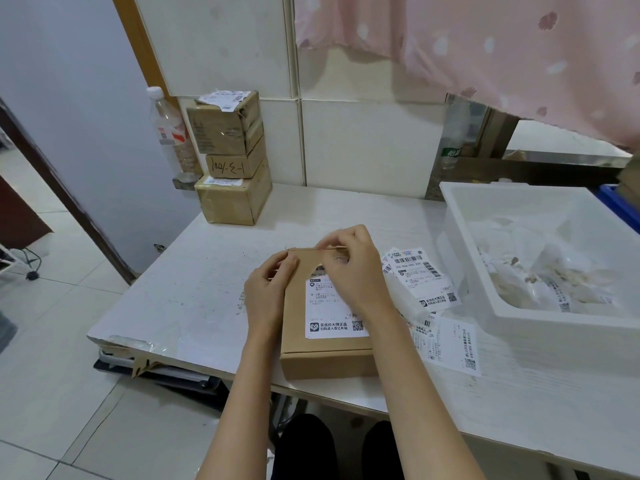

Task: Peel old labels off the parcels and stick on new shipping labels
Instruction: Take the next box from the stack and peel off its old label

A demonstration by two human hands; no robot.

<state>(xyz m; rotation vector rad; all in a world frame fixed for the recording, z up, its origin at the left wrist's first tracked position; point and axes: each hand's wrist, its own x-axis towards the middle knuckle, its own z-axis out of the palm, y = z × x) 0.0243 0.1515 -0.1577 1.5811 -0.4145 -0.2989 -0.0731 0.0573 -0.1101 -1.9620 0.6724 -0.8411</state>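
A flat brown cardboard parcel lies at the near edge of the white table. A white shipping label with barcode and QR code sits on its top. My left hand grips the parcel's far left corner, fingers curled over the edge. My right hand lies across the label's upper part, its fingertips pinching at the label's top edge near the parcel's far side. The label's top is hidden under that hand. Loose shipping labels lie right of the parcel, and another label sheet lies nearer me.
Three stacked brown boxes stand at the table's back left against the tiled wall, a plastic bottle beside them. A white foam bin holding plastic bags fills the right side. A pink curtain hangs above it.
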